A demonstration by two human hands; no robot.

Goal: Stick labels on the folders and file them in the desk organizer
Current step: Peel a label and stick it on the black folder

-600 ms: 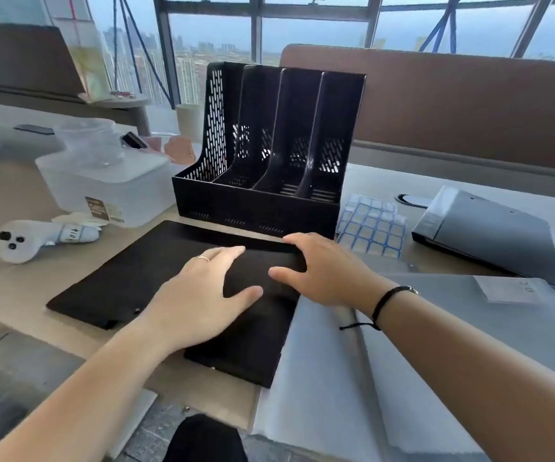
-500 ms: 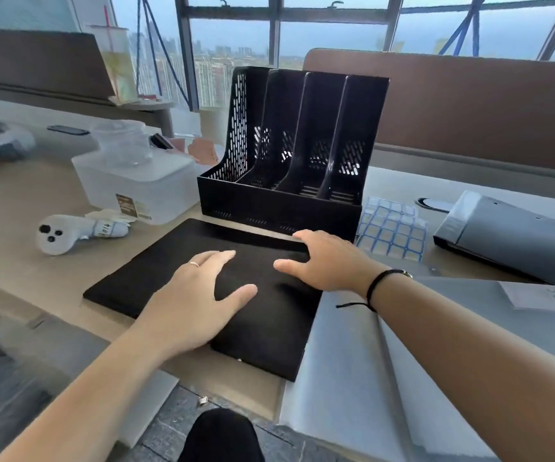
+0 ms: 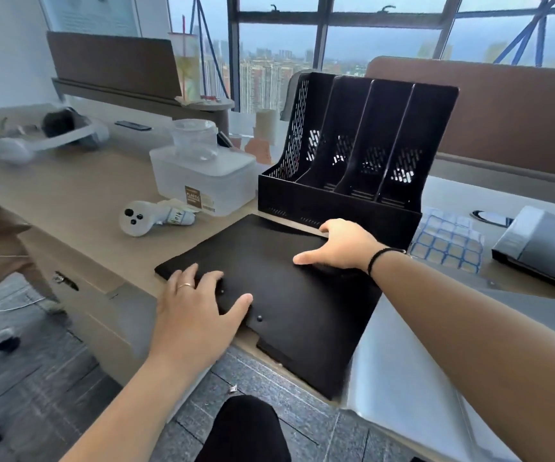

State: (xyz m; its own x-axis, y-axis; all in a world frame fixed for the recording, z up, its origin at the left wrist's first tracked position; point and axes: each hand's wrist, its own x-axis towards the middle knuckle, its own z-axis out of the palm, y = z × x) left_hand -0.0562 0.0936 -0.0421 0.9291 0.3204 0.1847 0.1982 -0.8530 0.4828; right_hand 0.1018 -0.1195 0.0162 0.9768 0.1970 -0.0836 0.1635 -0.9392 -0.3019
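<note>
On the beige tabletop (image 3: 79,198), a flat black rectangular folder (image 3: 289,295) lies just before the black four-slot plastic desk organizer (image 3: 352,168), its near corner overhanging the edge. Both hands rest flat on it, fingers spread: the left hand (image 3: 199,308) near its left end, the right hand (image 3: 342,245) at its far edge. A sheet of blue-bordered labels (image 3: 446,241) lies right of the organizer.
</note>
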